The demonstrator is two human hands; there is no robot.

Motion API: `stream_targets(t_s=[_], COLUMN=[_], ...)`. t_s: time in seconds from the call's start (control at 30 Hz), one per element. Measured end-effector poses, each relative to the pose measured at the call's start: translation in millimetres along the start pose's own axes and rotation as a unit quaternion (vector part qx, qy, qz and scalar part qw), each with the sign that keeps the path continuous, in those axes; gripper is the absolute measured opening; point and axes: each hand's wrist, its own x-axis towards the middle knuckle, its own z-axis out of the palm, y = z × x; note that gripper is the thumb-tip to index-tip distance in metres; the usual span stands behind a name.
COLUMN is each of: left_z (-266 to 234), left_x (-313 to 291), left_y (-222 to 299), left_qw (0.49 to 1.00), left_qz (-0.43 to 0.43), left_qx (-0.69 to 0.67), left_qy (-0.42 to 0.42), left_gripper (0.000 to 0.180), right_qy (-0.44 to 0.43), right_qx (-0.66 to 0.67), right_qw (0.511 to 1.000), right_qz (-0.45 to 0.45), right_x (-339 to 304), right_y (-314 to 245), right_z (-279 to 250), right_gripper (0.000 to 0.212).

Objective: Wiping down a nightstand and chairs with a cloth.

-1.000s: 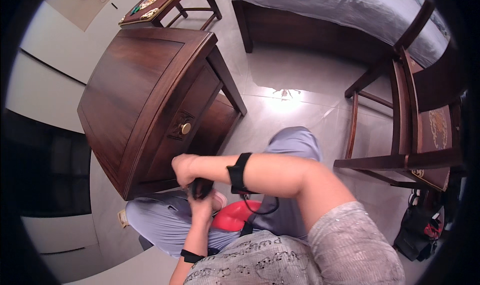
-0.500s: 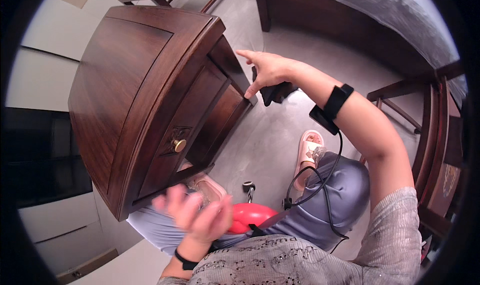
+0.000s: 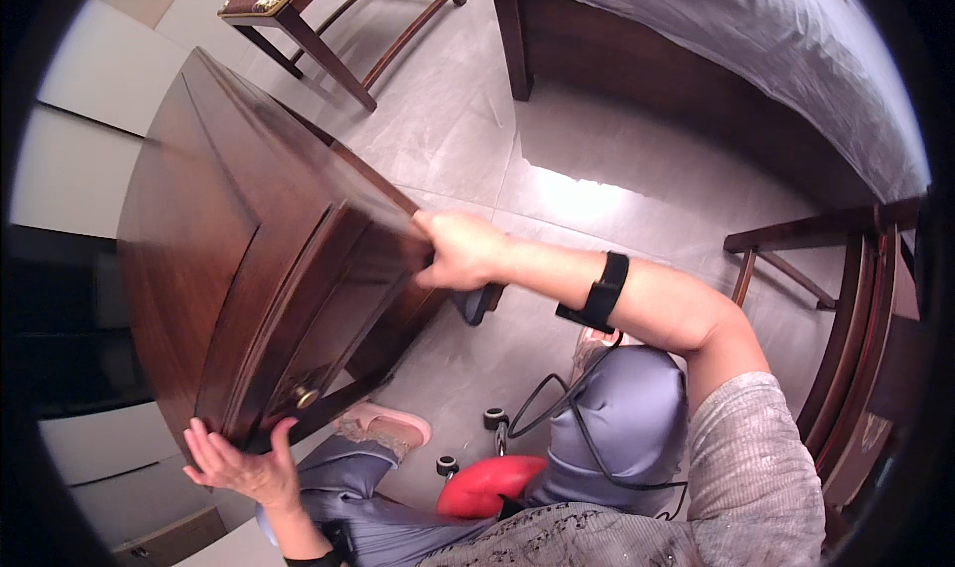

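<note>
A dark brown wooden nightstand (image 3: 199,259) with a drawer and a round brass knob (image 3: 306,397) stands at the left, its front facing me at an angle. My right hand (image 3: 460,250) grips its right front edge, thumb and fingers around the wood. Just below that hand shows a dark object (image 3: 476,303) that I cannot make out. At the nightstand's near corner rests my left hand (image 3: 244,471), palm toward the wood, fingers stretched and thumb apart. Black straps circle both forearms, and a cable (image 3: 587,438) hangs from the right one.
A wooden stool (image 3: 328,45) with a patterned seat stands at the far left. A bed (image 3: 657,90) with a pale cover fills the far right. To my right is a wooden chair (image 3: 831,358). Under me is a red seat (image 3: 487,487) with casters, beside my slippered feet.
The nightstand has turned, its far side swinging toward me. My left hand has moved left and down onto its near corner. My right hand has come nearer and left, closing on its edge.
</note>
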Motion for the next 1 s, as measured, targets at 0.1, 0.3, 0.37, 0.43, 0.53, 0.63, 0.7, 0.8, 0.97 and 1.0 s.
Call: stream_targets(t_s=[0.1, 0.3, 0.37, 0.43, 0.53, 0.63, 0.7, 0.8, 0.97, 1.0], left_z=[11.9, 35.9, 45.9, 47.1, 33.7, 0.3, -41.6, -64.5, 32.1, 40.0], left_x=[-11.6, -40.3, -68.6, -77.8, -72.0, -55.3, 19.0, -7.2, -15.7, -26.9], left_y=[-32.9, -82.9, -110.1, -129.4, -147.2, -144.8, -55.6, 51.8, 160.5, 164.2], left_qw=[0.999, 0.988, 0.953, 0.932, 0.932, 0.885, 0.955, 0.725, 0.766, 0.704], left_qz=[-0.007, -0.092, -0.220, -0.280, -0.272, -0.360, -0.235, -0.305, 0.024, -0.169], left_qx=[-0.042, -0.090, -0.169, -0.206, -0.133, -0.261, -0.125, -0.603, -0.504, -0.550], left_qy=[-0.019, -0.081, -0.118, -0.101, -0.197, -0.139, -0.129, -0.133, -0.399, -0.416], left_gripper=[0.110, 0.110, 0.104, 0.087, 0.054, 0.048, 0.042, 0.039, 0.020, 0.020], right_qy=[-0.024, -0.075, -0.108, -0.197, -0.270, -0.336, -0.145, -0.068, -0.221, -0.199], right_qx=[0.003, 0.021, 0.020, 0.001, -0.038, -0.118, -0.125, -0.040, -0.220, -0.270], right_qw=[1.000, 0.996, 0.991, 0.973, 0.944, 0.912, 0.967, 0.975, 0.922, 0.886], right_qz=[-0.010, -0.041, -0.073, -0.117, -0.188, -0.202, -0.168, -0.210, -0.231, -0.320], right_x=[3.3, 1.7, 1.7, 6.8, 22.2, 54.8, 77.2, 86.9, 90.5, 101.2], right_y=[-17.6, -53.4, -63.1, -79.2, -66.9, -45.4, -9.8, -14.4, 88.5, 111.7], right_z=[18.5, 70.3, 102.6, 112.2, 119.3, 99.8, 115.1, 142.3, 218.4, 224.5], right_gripper=[0.050, 0.049, 0.048, 0.044, 0.042, 0.035, 0.028, 0.031, 0.061, 0.062])
